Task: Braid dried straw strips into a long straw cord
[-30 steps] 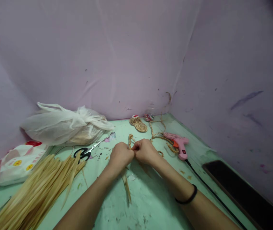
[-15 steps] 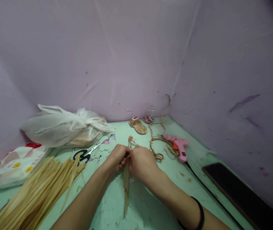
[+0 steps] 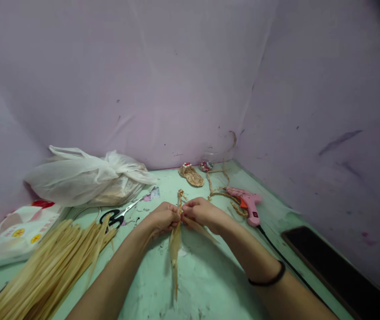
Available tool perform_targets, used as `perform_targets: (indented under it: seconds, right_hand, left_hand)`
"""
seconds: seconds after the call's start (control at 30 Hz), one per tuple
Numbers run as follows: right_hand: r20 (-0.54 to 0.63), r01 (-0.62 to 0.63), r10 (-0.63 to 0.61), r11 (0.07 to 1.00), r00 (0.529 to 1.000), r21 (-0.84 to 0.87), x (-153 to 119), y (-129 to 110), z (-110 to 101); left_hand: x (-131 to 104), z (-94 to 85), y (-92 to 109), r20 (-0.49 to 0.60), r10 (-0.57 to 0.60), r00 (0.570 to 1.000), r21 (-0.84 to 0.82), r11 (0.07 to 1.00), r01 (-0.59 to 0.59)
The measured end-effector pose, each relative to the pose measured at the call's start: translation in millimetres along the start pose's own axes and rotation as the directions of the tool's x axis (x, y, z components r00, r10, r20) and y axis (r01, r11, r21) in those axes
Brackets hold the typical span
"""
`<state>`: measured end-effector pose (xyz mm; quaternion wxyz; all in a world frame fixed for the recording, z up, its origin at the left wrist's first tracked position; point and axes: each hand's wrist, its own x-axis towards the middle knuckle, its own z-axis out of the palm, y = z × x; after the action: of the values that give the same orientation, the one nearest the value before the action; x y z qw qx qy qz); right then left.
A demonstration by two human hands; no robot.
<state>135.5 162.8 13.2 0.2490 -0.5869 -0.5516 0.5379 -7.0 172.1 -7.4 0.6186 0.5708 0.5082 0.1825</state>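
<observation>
Both hands meet at the middle of the table around a short straw braid (image 3: 180,201), whose knotted end sticks out beyond the fingers. My left hand (image 3: 163,218) pinches it from the left. From under those fingers a flat straw strand (image 3: 175,249) hangs toward me. On the other side, my right hand (image 3: 205,213) is closed on a second strand (image 3: 201,229), which slants out to the right below the palm. The fingertips of the two hands nearly touch, so the exact crossing of the strands is hidden.
A bundle of straw strips (image 3: 53,271), black-handled scissors (image 3: 118,217) and a white plastic bag (image 3: 90,178) lie left. Behind are a small woven slipper (image 3: 192,176) and a jar of beads (image 3: 206,166). At right are a pink glue gun (image 3: 250,204) and a dark phone-like slab (image 3: 330,266).
My hands have come slightly apart, the right one shifting right. A second strand now shows, spread out to the right, and the braid beyond the fingers stands straighter.
</observation>
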Motion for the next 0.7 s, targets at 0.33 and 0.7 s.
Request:
perform_targets:
  seconds: [0.33, 0.7]
  right_hand:
    - [-0.024, 0.133, -0.145, 0.95, 0.989, -0.282, 15.8, 20.1, 6.4]
    - [-0.072, -0.007, 0.007, 1.0, 0.997, 0.004, 11.6, 17.6, 10.9]
  left_hand:
    - [-6.4, 5.4, 10.7, -0.03, 0.005, 1.0, -0.002, 1.0, -0.005]
    - [-27.3, 13.5, 29.3, -0.289, 0.006, 0.957, 0.646, 0.739, 0.191]
